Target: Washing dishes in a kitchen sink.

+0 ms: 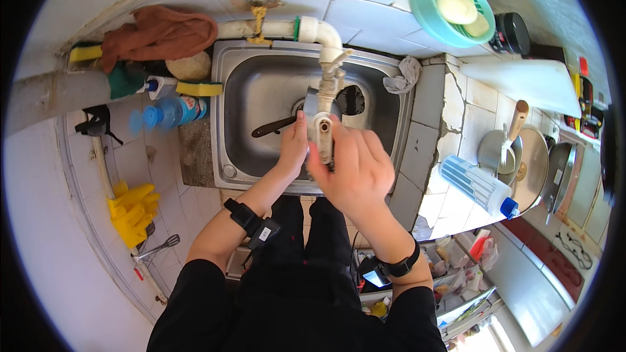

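A stainless steel sink (401, 156) lies before me, with a metal pot (310, 100) and its dark handle (274, 127) in it. My left hand (293, 149) is upright against the pot's near side; whether it grips the pot is hidden. Above the pot runs an old tap (326, 95) on a white pipe. My right hand (359, 168) has thumb and index finger on either side of the tap's pale lever (324, 144). Something dark and rough shows under that lever, partly hidden by my fingers. A dark, ragged-edged thing (351, 100) lies right of the tap in the sink.
Left of the sink are a blue bottle (178, 111), a sponge (199, 89) and a brown cloth (156, 34). A grey rag (403, 76) lies on the right rim. A soap dish (423, 19), white bottle (474, 183) and pans (530, 166) stand right. Yellow gloves (132, 210) hang left.
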Demonstrator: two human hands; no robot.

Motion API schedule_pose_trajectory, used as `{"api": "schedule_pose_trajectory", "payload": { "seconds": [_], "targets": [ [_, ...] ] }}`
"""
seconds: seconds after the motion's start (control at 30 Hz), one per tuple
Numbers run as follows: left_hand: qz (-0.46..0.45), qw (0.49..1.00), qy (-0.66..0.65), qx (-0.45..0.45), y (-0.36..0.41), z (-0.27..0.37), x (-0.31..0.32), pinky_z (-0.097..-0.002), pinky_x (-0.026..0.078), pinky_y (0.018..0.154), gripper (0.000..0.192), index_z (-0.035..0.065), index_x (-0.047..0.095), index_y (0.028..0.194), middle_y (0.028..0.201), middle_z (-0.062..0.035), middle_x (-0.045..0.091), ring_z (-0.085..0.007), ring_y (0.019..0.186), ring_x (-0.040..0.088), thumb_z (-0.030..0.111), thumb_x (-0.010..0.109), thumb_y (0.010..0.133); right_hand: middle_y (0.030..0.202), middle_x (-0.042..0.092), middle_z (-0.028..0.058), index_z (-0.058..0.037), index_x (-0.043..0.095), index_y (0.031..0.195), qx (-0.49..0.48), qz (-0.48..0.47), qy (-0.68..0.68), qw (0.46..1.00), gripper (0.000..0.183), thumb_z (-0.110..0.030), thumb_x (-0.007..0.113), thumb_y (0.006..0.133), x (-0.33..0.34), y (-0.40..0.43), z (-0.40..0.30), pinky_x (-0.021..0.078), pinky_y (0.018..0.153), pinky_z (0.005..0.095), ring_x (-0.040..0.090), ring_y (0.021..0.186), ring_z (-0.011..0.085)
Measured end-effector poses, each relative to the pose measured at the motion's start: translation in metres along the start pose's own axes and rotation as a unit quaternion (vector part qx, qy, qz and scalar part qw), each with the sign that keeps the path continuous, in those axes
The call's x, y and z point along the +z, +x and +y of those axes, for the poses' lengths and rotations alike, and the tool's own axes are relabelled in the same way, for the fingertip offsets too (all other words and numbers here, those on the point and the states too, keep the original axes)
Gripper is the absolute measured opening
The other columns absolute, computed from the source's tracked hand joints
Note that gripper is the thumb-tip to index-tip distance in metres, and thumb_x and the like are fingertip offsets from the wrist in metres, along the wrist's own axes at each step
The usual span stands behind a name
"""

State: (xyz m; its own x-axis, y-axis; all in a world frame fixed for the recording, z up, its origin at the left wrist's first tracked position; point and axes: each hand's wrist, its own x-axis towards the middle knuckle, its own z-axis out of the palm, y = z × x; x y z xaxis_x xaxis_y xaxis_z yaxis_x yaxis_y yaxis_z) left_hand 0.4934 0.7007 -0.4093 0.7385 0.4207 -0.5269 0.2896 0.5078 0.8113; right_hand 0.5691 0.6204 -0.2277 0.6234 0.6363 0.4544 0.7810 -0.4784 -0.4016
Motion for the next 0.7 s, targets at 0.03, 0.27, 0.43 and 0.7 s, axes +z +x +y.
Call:
{"api": "schedule_pose_trajectory", "payload": {
  "seconds": [0.03, 0.27, 0.43, 0.7],
  "targets": [
    [0.025, 0.997, -0.058, -0.035, 0.002, -0.004, 0.002, -0.0231, 0.042, 0.065, 0.061, 0.0008, 0.064, 0.092, 0.079, 0.0006, 0.059, -0.0069, 0.069, 0.050, 0.055, 0.037, 0.096, 0.077, 0.059, 0.0091, 0.0051, 0.061, 0.100, -0.005, -0.005, 0.003, 1.000, 0.038, -0.012, 0.074, 0.069, -0.001, 0.000, 0.002, 0.0452, 0.054, 0.0291, 0.055, 0.062, 0.0234],
    [0.145, 0.977, -0.110, -0.114, -0.009, 0.018, 0.022, -0.0248, 0.029, 0.054, 0.055, 0.0094, 0.050, 0.070, 0.063, 0.0068, 0.037, -0.0061, 0.060, 0.034, 0.058, 0.040, 0.095, 0.081, 0.061, 0.0043, 0.0011, 0.063, 0.110, -0.100, -0.030, -0.053, 0.993, 0.040, -0.016, 0.068, 0.074, -0.002, 0.001, 0.024, 0.0458, 0.057, 0.0289, 0.056, 0.068, 0.0201],
    [0.144, 0.970, -0.150, -0.125, -0.014, 0.027, 0.023, -0.0232, 0.041, 0.062, 0.056, 0.0048, 0.061, 0.083, 0.071, 0.0013, 0.057, -0.0082, 0.066, 0.052, 0.055, 0.039, 0.096, 0.083, 0.062, 0.0047, 0.0007, 0.062, 0.111, -0.113, -0.035, -0.059, 0.991, 0.040, -0.019, 0.067, 0.077, 0.000, -0.002, 0.027, 0.0464, 0.058, 0.0289, 0.057, 0.071, 0.0215],
    [0.134, 0.982, -0.105, -0.084, -0.013, 0.022, 0.016, -0.0247, 0.044, 0.068, 0.059, -0.0003, 0.062, 0.089, 0.080, -0.0025, 0.061, -0.0109, 0.070, 0.054, 0.052, 0.036, 0.098, 0.097, 0.060, 0.0128, -0.0001, 0.064, 0.103, 0.207, 0.014, 0.172, 0.963, 0.020, -0.015, 0.058, 0.090, 0.054, -0.069, 0.061, 0.0457, 0.076, 0.0336, 0.057, 0.090, 0.0246]
  ]
}}
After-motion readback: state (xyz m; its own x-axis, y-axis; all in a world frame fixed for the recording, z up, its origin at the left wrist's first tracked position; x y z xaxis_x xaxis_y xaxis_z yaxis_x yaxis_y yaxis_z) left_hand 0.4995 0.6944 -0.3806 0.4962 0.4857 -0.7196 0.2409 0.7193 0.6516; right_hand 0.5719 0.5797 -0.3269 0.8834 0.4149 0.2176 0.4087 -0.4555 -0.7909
